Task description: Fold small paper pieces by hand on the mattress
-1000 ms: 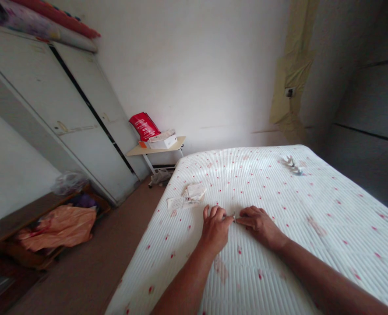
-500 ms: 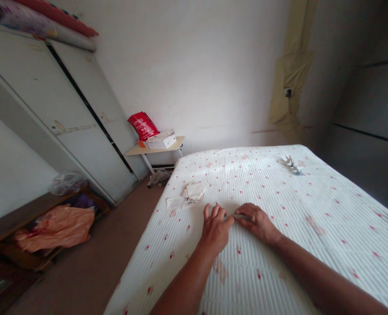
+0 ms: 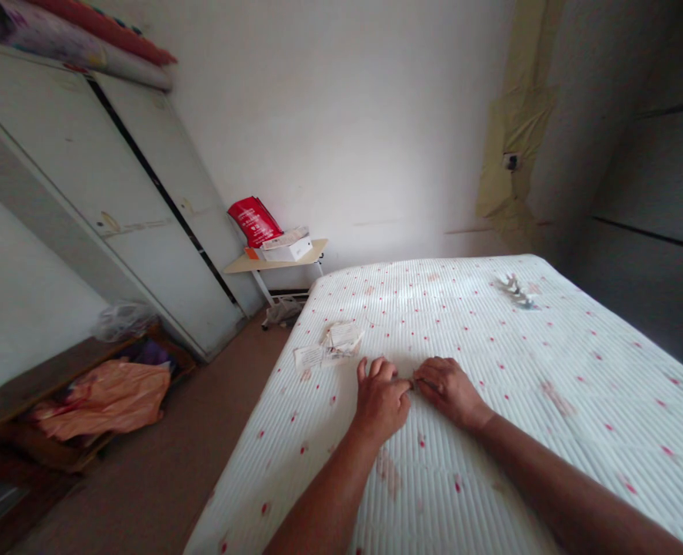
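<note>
My left hand (image 3: 381, 395) and my right hand (image 3: 450, 391) meet low over the middle of a white ribbed mattress (image 3: 480, 462) dotted with red. Both have bent, closed fingers, their tips pinched around a small, thin item between them. The fingers mostly cover it, and I cannot make out what it is. Beyond my left hand lie several printed paper pieces (image 3: 341, 338), loosely heaped. Toward the far right of the mattress rests a small pale zigzag-shaped thing (image 3: 515, 290), perhaps folded paper.
A small table (image 3: 243, 265) past the far left corner bears a red bag (image 3: 254, 222) and a white box (image 3: 288, 248). Along the left stand a pale cupboard (image 3: 145, 223) and a low wooden shelf with an orange plastic bag (image 3: 107, 397). A wall socket (image 3: 511, 161) is at the back.
The fingers of both hands have shifted slightly at the pinch, and the left thumb has drawn back a little. The view has moved slightly; the papers lie as before.
</note>
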`<state>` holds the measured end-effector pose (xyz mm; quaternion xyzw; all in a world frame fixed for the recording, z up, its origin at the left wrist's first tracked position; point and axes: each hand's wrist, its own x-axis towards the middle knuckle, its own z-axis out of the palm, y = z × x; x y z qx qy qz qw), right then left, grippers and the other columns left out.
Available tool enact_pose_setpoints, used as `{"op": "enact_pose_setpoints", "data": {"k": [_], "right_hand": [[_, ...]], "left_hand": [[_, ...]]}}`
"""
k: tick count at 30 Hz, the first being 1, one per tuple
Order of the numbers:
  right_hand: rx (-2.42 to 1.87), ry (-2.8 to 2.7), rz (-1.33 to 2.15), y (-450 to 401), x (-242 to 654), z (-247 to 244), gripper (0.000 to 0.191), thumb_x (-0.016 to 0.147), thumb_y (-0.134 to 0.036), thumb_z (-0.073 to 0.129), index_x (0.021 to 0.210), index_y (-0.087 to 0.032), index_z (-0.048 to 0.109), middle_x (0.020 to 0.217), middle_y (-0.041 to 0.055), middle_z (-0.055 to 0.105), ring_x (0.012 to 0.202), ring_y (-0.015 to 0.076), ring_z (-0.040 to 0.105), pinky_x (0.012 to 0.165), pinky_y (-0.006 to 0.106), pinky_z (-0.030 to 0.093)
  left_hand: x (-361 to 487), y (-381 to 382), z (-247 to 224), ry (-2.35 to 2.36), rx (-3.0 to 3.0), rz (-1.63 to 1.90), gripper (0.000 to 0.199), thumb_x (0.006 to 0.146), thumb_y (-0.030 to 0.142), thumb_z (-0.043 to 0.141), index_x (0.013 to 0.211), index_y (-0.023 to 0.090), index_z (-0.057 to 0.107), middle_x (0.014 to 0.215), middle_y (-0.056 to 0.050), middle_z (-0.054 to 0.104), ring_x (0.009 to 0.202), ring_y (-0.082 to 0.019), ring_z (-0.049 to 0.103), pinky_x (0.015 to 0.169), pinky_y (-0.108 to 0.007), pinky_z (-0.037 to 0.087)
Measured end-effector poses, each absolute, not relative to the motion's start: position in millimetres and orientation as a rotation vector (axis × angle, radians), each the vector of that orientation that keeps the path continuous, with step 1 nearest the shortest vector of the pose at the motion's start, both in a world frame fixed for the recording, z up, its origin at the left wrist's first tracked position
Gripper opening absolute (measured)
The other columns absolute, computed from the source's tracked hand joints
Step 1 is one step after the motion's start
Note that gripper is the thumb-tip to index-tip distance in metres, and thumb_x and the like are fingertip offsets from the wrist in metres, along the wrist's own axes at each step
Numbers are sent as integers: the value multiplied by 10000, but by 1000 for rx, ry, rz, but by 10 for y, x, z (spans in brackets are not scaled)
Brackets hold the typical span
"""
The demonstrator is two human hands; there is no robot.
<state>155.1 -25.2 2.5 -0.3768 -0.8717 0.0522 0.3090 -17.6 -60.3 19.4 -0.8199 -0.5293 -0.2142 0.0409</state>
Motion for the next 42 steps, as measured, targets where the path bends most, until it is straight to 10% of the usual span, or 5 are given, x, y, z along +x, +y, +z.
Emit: {"op": "enact_pose_setpoints", "data": {"k": [42], "right_hand": [[-837, -2172, 418, -221, 1556, 22, 238, 879, -295, 470, 892, -212, 693, 825, 66, 637, 779, 160, 584, 700, 290, 474]], "left_hand": [[15, -611, 130, -1832, -2330, -729, 126, 750, 213, 548, 725, 246, 668, 808, -32, 566, 928, -212, 448, 981, -475, 218]]}}
